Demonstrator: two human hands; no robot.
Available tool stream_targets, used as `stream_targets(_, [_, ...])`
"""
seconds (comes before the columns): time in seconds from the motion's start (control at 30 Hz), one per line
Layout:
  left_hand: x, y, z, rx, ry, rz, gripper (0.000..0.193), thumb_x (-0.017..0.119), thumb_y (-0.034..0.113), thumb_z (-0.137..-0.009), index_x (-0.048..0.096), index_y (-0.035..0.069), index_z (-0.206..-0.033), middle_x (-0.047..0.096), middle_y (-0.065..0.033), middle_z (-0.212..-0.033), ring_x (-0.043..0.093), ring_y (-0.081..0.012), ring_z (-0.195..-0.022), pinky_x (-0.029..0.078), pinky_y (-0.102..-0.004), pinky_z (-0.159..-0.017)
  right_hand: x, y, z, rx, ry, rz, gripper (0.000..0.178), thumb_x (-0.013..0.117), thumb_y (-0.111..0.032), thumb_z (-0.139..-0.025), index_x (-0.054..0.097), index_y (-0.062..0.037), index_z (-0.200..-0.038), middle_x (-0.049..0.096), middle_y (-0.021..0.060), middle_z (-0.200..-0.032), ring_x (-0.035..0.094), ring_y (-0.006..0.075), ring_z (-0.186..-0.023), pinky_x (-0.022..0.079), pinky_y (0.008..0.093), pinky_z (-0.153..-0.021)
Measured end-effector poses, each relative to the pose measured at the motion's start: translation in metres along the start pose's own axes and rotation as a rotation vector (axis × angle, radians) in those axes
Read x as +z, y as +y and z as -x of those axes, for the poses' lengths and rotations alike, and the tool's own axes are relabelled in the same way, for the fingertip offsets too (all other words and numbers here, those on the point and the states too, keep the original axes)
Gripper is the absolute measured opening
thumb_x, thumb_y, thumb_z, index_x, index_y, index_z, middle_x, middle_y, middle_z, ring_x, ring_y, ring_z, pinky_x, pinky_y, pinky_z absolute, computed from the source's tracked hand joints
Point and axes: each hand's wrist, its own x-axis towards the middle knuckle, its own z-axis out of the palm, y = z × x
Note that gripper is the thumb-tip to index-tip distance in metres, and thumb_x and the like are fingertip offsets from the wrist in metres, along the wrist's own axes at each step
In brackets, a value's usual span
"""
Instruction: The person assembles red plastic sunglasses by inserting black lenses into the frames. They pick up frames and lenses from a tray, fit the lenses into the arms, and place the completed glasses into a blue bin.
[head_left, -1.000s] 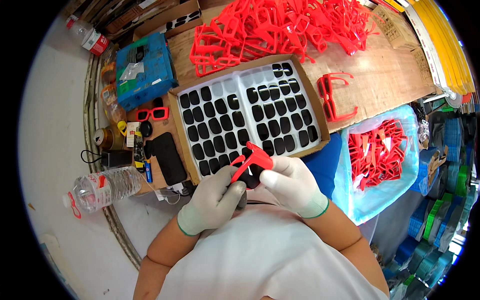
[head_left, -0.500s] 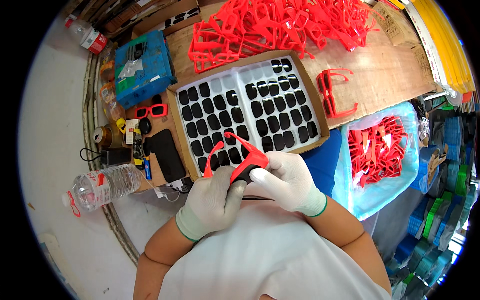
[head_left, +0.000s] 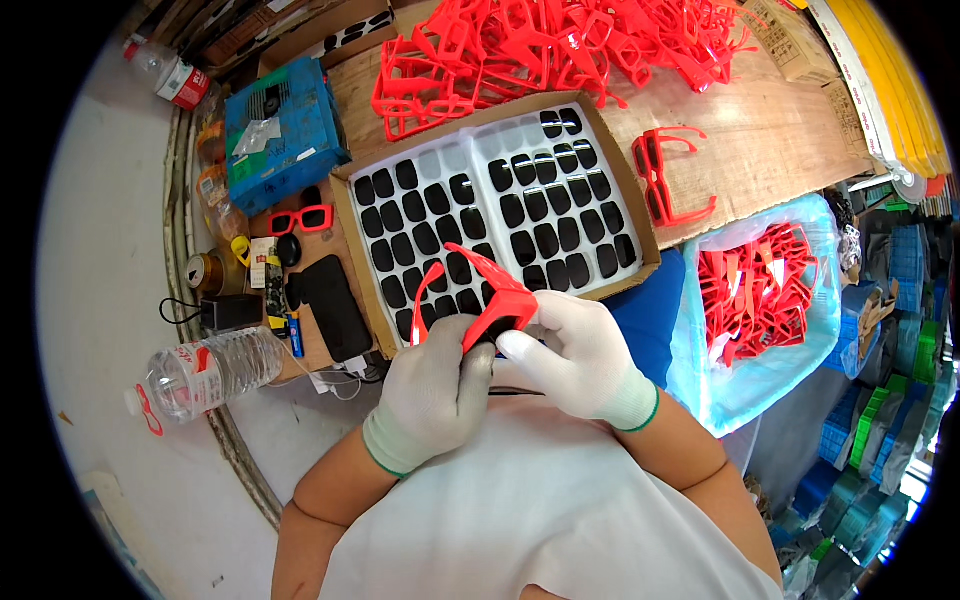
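Both my hands wear white knit gloves with green cuffs. Between them, in front of my chest, is a pair of red sunglasses point(head_left: 508, 303) with its temples pointing up and away. My left hand point(head_left: 430, 392) is closed round one side of the front, hiding much of it. At the other side my right hand point(head_left: 580, 355) pinches the rim, its thumb against a dark lens point(head_left: 496, 328) that sits at the rim opening. Just beyond lies a cardboard box point(head_left: 652, 262) whose white tray point(head_left: 484, 165) holds rows of dark lenses, a few pockets bare.
A heap of red frames point(head_left: 560, 50) covers the table's far side. One red pair point(head_left: 655, 180) stands right of the box; a blue bag point(head_left: 725, 385) holds more. At left are a phone point(head_left: 335, 308), a plastic bottle point(head_left: 215, 372), a blue box point(head_left: 285, 135) and red glasses point(head_left: 302, 219).
The dark lens, which overlapped the lower outside of the rim, now shows within the rim opening. The red sunglasses have tilted slightly and my right thumb has shifted a little.
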Motion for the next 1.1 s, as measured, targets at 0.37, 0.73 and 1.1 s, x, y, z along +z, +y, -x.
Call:
stream_targets(0.37, [0.005, 0.003, -0.001, -0.007, 0.012, -0.106, 0.024, 0.054, 0.003, -0.095, 0.052, -0.007, -0.117, 0.062, -0.0161, -0.072, 0.065, -0.0298, -0.055, 0.051, -0.0379, -0.053, 0.001, -0.008, -0.006, 0.172, -0.055, 0.096, 0.016, 0.063, -0.013, -0.092, 0.067, 0.0013, -0.089, 0.062, 0.0118, -0.073, 0.061, 0.0201, -0.066, 0.05, 0.0336, -0.064])
stream_targets(0.73, [-0.002, 0.001, -0.009, -0.083, -0.067, 0.213, 0.028, 0.049, 0.006, -0.099, 0.05, -0.009, -0.123, 0.069, -0.0177, -0.085, 0.071, -0.0234, -0.067, 0.057, -0.0343, -0.064, 0.009, 0.03, 0.002, 0.092, 0.057, -0.258, 0.015, 0.065, -0.013, -0.091, 0.066, 0.0007, -0.087, 0.063, 0.0086, -0.073, 0.06, 0.0155, -0.065, 0.048, 0.0302, -0.062])
stream_targets(1.1, [0.001, 0.006, -0.007, 0.0, 0.072, -0.03, 0.03, 0.054, 0.004, -0.093, 0.056, -0.009, -0.12, 0.067, -0.0215, -0.087, 0.071, -0.028, -0.07, 0.055, -0.0377, -0.065, 0.01, 0.002, -0.002, -0.084, 0.139, 0.204, 0.007, 0.068, -0.009, -0.086, 0.067, -0.0017, -0.086, 0.06, 0.0103, -0.069, 0.058, 0.0226, -0.057, 0.047, 0.0337, -0.057])
